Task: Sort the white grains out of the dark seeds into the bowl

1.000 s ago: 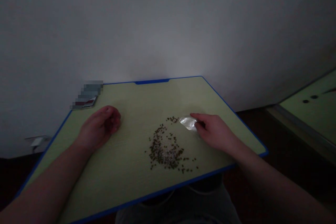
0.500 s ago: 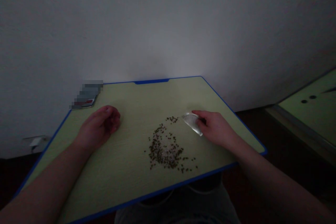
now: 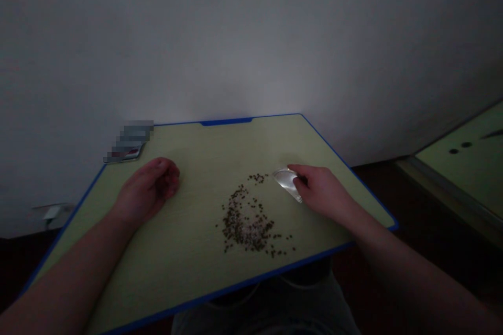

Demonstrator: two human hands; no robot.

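Observation:
On the left side of the table my left hand (image 3: 151,188) rests on its edge, its fingers curled in loosely; I see nothing in it. Between thumb and fingers of my right hand (image 3: 318,186) is a small shiny silvery packet (image 3: 286,179), its free end pointing left; I cannot tell whether anything is inside. A loose pile of small dark brown grains mixed with pale ones (image 3: 249,222) lies spread on the tabletop, left of and nearer to me than the packet. A thin trail of dark grains (image 3: 258,178) reaches almost to the packet's tip.
The pale yellow-green table (image 3: 204,162) has a blue rim and stands against a grey wall (image 3: 251,36). A blurred-out flat item (image 3: 131,141) lies at its far left corner. A white plug (image 3: 52,213) is at the wall on the left. A pale panel (image 3: 471,159) stands at right.
My right hand has turned the packet so that its outer edge slants down to the right, and has drawn it slightly away from the grains. My left hand and the pile look unchanged.

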